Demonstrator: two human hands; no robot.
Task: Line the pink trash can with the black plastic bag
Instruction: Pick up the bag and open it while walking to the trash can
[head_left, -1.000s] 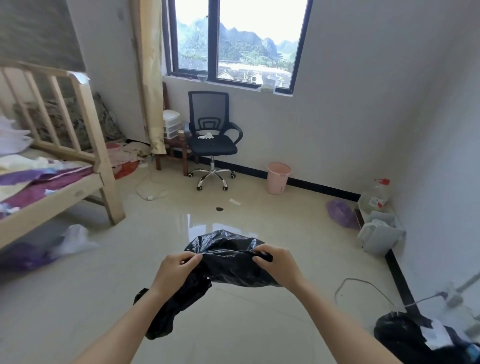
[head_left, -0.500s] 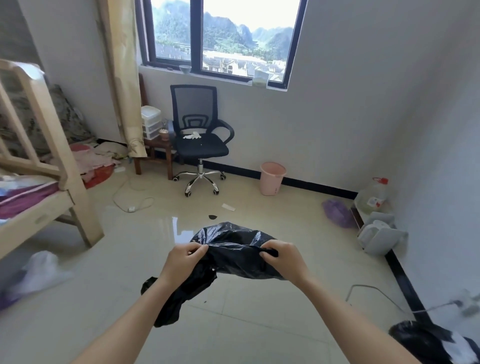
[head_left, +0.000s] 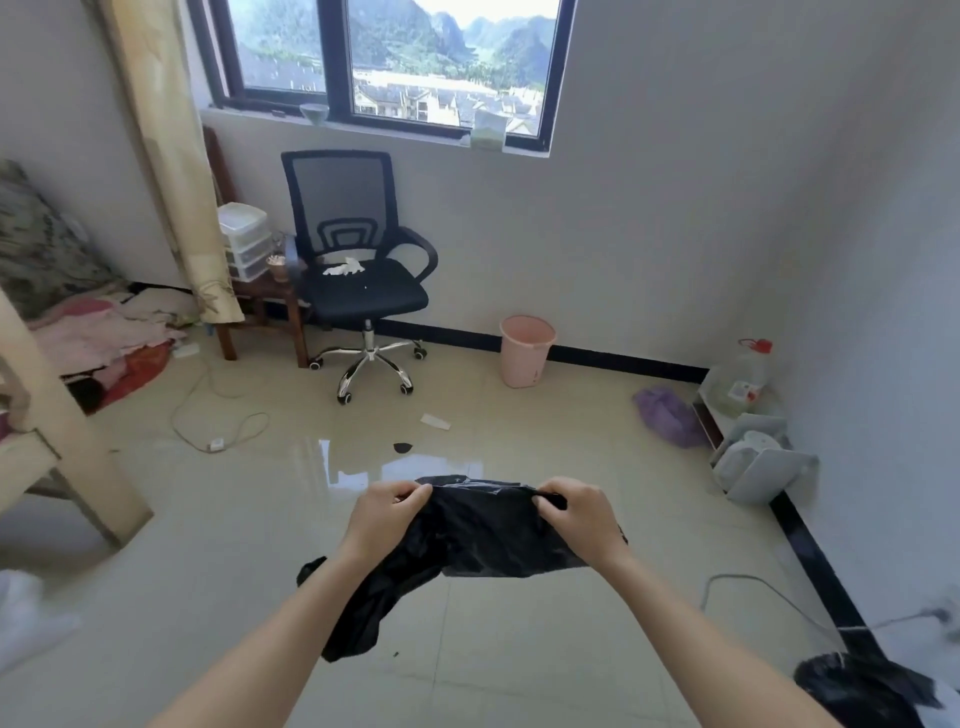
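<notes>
The pink trash can (head_left: 527, 351) stands upright on the floor against the far wall, below the window and right of the office chair; no liner shows in it. I hold the black plastic bag (head_left: 483, 535) in front of me at waist height. My left hand (head_left: 387, 514) pinches its top edge on the left and my right hand (head_left: 574, 512) pinches it on the right, so the edge is stretched between them. The rest of the bag hangs down to the lower left. The can is well beyond my hands.
A black office chair (head_left: 358, 270) stands left of the can. A wooden bed frame (head_left: 62, 447) is at the left. A cable (head_left: 223, 415) lies on the tiled floor, a purple bag (head_left: 667, 415) and a water jug (head_left: 740, 379) sit at the right wall, another black bag (head_left: 862, 691) at bottom right.
The view has come closer to the chair and the pink can. My hands have pulled the bag's top edge flatter and wider between them.
</notes>
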